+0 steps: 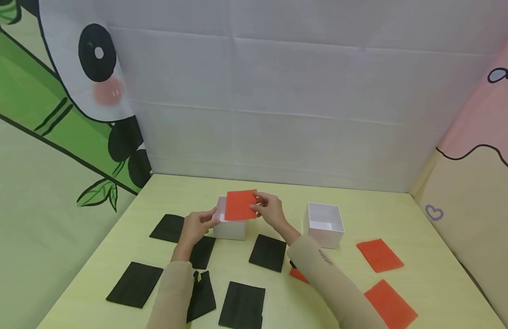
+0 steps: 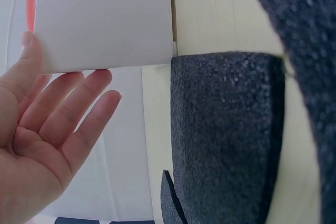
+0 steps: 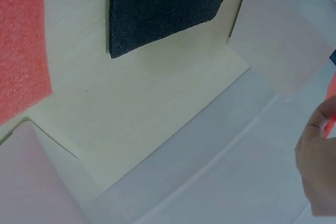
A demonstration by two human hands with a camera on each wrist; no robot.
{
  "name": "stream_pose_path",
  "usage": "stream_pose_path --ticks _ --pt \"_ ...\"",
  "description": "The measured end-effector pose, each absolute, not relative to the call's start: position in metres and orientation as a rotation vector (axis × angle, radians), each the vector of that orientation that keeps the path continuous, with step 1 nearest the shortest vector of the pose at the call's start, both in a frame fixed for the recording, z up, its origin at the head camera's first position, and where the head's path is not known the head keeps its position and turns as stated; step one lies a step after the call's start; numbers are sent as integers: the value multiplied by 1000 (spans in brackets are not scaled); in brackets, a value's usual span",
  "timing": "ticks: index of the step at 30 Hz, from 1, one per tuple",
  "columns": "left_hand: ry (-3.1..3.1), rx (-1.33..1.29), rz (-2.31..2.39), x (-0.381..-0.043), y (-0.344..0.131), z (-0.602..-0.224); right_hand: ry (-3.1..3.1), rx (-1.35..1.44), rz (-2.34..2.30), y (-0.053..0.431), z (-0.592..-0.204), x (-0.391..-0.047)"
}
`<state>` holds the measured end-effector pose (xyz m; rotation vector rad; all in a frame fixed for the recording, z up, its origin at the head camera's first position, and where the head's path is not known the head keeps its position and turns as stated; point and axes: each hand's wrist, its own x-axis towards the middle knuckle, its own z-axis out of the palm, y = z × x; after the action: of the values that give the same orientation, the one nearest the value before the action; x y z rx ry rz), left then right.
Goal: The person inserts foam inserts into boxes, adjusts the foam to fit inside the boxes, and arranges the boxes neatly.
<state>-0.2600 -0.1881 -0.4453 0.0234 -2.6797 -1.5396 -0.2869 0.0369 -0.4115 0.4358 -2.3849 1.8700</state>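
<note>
Right hand [image 1: 271, 211] pinches orange-red foam sheet [image 1: 239, 205] by right edge, over left white box [image 1: 230, 231]; left hand [image 1: 195, 227], fingers extended, touches box's left side.

2 white open-top boxes [image 1: 229, 230] at 10 and 2 o'clock from table [image 1: 451, 292] centre, 4 orange foam sheets [image 1: 239, 205] (1 mostly hidden by a sleeve [image 1: 336, 283]), 6 black foam sheets [image 1: 268, 252], plus 1 unclear black sliver [image 1: 292, 264].
</note>
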Motion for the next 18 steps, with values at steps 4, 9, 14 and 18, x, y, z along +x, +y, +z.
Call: stream_pose_path --ticks 4,9,14,18 --pt "-2679 21 -1536 -260 -189 -447 -2372 370 1881 30 -411 -290" --pt "-2669 26 -1535 -259 -189 -447 -2361 312 1897 25 -413 -292" --pt "-2677 36 -1510 -259 -190 -447 -2365 309 1901 22 -415 -294" --pt "-2683 43 -1501 -261 -190 -447 -2376 323 1909 19 -416 -295"
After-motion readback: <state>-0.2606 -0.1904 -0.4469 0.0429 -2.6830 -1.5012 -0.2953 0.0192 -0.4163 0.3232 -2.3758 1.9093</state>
